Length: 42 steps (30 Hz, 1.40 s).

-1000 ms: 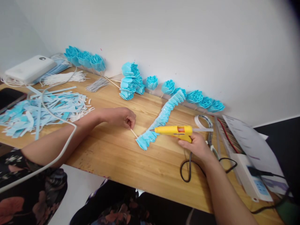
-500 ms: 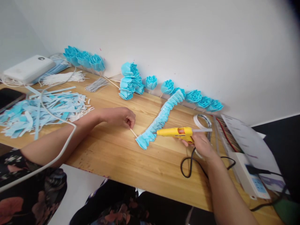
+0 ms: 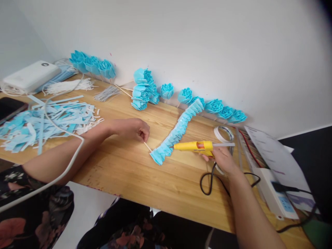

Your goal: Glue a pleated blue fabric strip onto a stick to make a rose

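Note:
My left hand (image 3: 138, 129) pinches a thin wooden stick (image 3: 147, 146), whose far end meets the lower end of a long pleated light-blue strip (image 3: 176, 133). That strip runs diagonally across the table, away from me towards the wall. In my right hand (image 3: 223, 159) is a yellow hot glue gun (image 3: 193, 146), its fingers wrapped round the handle. The nozzle points left and is at the strip's lower part; whether it touches I cannot tell. A clear glue stick (image 3: 225, 144) pokes out of the gun's back.
Several blue flowers on sticks (image 3: 167, 91) line the wall. Cut blue and white strips (image 3: 57, 121) lie left, near a phone (image 3: 10, 109) and a white power bank (image 3: 32, 76). Right are a tape roll (image 3: 223, 134), the gun's black cord (image 3: 204, 192) and a power strip (image 3: 280, 199).
Almost nothing differs. The glue gun's nozzle has shifted very slightly to the right along the strip; my left hand stays in place on the stick.

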### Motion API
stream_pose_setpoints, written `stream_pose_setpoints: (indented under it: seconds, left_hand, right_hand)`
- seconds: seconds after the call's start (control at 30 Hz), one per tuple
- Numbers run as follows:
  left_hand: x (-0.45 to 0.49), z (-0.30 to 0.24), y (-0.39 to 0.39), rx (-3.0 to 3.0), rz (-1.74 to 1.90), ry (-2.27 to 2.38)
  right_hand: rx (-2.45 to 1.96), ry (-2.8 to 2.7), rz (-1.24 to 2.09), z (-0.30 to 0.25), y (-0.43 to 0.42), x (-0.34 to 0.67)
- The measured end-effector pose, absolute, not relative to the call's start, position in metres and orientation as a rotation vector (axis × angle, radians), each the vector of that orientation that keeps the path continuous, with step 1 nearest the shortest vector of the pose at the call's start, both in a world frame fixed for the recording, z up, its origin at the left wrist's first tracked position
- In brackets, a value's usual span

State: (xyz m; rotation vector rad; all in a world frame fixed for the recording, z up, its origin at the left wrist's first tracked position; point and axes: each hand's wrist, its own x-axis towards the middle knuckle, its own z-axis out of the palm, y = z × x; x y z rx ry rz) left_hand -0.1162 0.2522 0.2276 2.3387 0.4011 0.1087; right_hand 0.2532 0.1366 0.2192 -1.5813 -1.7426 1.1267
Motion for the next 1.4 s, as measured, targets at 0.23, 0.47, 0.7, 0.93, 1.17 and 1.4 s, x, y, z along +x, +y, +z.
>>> stream_pose_setpoints:
  seconds: [0.23,0.47,0.7,0.93,1.17,1.4]
  left_hand:
    - [-0.117,0.226,0.253,2.317,0.135,0.377]
    - [-0.117,0.227,0.253,2.328,0.12,0.394]
    - [-0.117,0.229,0.253,2.336,0.103,0.371]
    - [-0.116,0.229,0.253,2.322,0.094,0.388]
    - [-0.117,0.229,0.252,2.331,0.098,0.386]
    - [-0.117,0.229,0.252,2.329,0.112,0.384]
  right_hand:
    - [-1.581,-1.827,1.098,0.221,0.137,0.245]
    - [-1.517,-1.703,1.131,0.216,0.134,0.256]
    - [-1.473,-1.886,1.116,0.228,0.133,0.243]
    - [-1.469,-1.98,1.109,0.231,0.134,0.233]
    - [-1.444,-1.964,1.085,0.231,0.133,0.238]
    - [-1.466,-1.963,1.117,0.23,0.134,0.234]
